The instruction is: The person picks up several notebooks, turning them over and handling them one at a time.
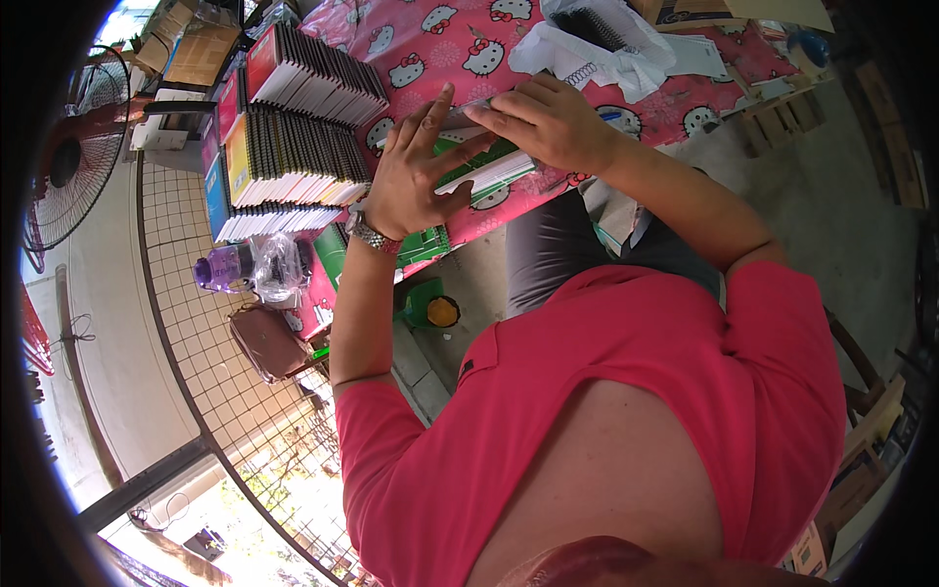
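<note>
A notebook (502,174) with a green cover and white pages lies at the near edge of the table, beneath both hands. My left hand (416,176), wearing a metal watch, is spread over its left part with fingers apart. From the right, my right hand (553,124) reaches over the notebook's far edge, fingers bent and pressed together. What sits at those fingertips is hidden; a thin pale strip shows between the two hands. Another green notebook (423,247) lies partly under my left wrist.
Tall stacks of spiral notebooks (298,157) stand on the left of the pink patterned tablecloth (430,39). Behind my right hand lies a white plastic bag (587,54) with black wire coils. A purple bottle (223,267), brown bag (266,342) and fan (78,152) are at left.
</note>
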A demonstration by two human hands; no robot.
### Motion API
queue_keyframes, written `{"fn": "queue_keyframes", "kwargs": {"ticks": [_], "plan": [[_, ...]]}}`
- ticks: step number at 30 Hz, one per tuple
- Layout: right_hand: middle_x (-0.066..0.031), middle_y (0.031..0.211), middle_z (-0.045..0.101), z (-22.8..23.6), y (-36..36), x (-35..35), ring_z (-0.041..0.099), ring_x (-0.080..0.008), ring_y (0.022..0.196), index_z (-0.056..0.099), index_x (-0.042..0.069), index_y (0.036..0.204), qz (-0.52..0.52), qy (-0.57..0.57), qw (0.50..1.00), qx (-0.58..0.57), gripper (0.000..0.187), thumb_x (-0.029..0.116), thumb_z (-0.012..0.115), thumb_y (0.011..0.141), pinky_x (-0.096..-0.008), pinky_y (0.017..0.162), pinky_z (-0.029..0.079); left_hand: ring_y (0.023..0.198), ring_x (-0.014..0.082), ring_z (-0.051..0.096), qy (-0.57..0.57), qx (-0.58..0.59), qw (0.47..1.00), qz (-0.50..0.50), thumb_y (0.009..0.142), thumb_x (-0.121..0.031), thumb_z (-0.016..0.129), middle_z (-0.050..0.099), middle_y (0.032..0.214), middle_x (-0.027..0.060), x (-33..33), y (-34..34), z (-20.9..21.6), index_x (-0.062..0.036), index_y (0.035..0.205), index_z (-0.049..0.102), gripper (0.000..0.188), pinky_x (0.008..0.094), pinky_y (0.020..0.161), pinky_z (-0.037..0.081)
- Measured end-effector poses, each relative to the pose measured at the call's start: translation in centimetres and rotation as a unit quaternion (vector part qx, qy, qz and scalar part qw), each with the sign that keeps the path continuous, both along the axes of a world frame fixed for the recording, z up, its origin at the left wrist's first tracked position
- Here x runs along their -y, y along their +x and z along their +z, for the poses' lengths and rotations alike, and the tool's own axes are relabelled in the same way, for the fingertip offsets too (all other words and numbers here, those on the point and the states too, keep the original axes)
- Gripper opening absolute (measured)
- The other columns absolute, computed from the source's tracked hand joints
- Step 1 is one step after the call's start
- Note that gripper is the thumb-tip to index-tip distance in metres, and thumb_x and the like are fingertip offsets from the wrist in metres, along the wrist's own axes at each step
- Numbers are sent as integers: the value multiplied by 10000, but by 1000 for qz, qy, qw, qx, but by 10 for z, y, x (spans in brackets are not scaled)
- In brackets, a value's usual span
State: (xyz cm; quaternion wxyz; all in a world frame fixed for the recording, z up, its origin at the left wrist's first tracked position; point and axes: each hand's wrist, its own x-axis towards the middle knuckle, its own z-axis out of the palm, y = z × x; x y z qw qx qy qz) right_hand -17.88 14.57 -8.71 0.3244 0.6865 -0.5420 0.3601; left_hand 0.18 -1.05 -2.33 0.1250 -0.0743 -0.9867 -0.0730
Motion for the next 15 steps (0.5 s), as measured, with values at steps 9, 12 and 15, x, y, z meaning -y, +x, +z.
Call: {"fn": "queue_keyframes", "kwargs": {"ticks": [9,12,15], "plan": [[-14,936,549,-3,1,1,574,-165,767,666,95,1177,-1,-1,1000,7,399,126,668,779,-334,736,512,1253,388,496,0,0,1000,3,618,-225,733,347,1553,199,0,0,-1,-337,1246,689,639,483,1026,424],[-17,939,560,-1,3,2,587,-186,774,673,106,1112,5,7,999,53,344,111,695,769,-344,725,510,1249,386,498,-1,0,1000,3,614,-227,735,349,1553,196,0,0,-1,-340,1247,689,644,480,1021,424],[-25,939,568,3,5,5,601,-216,789,663,106,1032,23,44,989,137,269,89,714,769,-357,712,508,1247,379,499,-8,-3,1000,3,618,-220,735,353,1552,193,-1,-1,0,-341,1242,691,637,473,1013,424]]}}
